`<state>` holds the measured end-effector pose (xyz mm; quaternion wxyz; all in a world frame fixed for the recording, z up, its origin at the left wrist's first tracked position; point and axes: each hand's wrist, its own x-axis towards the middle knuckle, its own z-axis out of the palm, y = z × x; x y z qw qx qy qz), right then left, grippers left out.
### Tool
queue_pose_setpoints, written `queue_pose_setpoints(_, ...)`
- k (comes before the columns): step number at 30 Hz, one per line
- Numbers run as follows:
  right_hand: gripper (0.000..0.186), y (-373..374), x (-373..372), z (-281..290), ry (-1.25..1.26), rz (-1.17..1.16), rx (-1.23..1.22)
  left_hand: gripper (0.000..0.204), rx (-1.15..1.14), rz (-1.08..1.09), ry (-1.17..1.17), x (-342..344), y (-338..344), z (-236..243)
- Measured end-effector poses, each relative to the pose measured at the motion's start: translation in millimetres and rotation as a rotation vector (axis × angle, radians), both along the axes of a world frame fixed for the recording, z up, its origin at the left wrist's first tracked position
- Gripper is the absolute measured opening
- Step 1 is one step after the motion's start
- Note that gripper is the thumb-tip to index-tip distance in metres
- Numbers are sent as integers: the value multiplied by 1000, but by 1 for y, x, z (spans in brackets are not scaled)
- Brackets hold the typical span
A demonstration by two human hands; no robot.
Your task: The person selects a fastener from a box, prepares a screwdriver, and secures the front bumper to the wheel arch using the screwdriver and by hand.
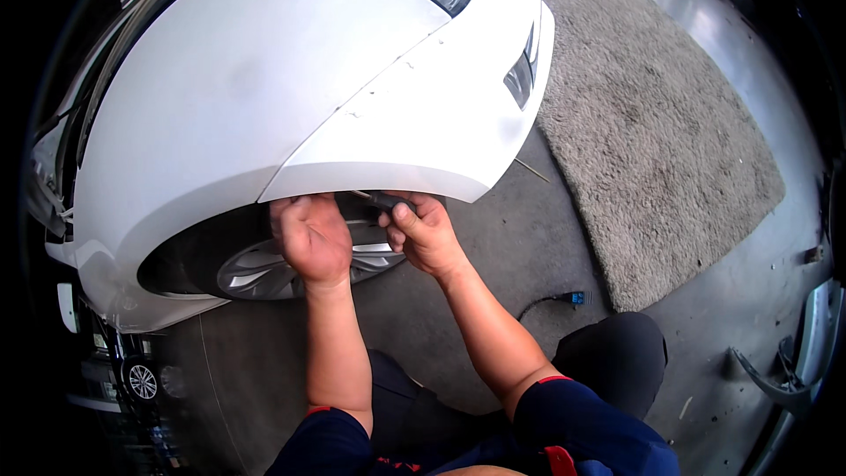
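Observation:
A white car fender arches over the tyre and silver alloy wheel. Under the lip of the arch, my left hand is turned palm toward me, fingers bent and partly hidden; what they grip cannot be made out. Just right of it, my right hand grips the dark handle of a tool with a thin shaft that runs leftward under the lip. The white bumper meets the fender along a seam above both hands.
A grey shaggy mat lies right of the car. A thin rod and a cable with a blue-tipped plug are on the floor. A detached curved panel sits at the right edge. My knee is at lower right.

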<state>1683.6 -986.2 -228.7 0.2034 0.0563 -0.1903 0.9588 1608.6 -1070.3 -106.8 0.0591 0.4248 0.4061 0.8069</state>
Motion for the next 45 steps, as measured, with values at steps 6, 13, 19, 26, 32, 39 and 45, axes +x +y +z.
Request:
queue_pose_setpoints(6,54,-4,-3,-1,17,40,-35,39,-75,15,20,-4,-12,7)
queue_pose_setpoints(13,55,-2,-1,1,-3,-1,17,38,-34,-18,2,-5,-8,3)
queue_pose_setpoints(19,54,-5,0,5,-1,-12,24,33,-21,11,26,-12,-13,-2)
queue_pose_setpoints(26,46,-5,3,7,-30,-47,46,28,45,203,-2,-1,-4,0)
queue_pose_setpoints(32,47,-7,4,10,-35,-10,25,28,-16,187,23,-3,-8,3)
queue_pose_setpoints(39,48,-11,2,8,-14,16,85,24,-19,136,35,-8,-10,3)
queue_pose_setpoints(45,58,10,-3,-10,180,368,76,24,15,121,-6,-5,-5,5)
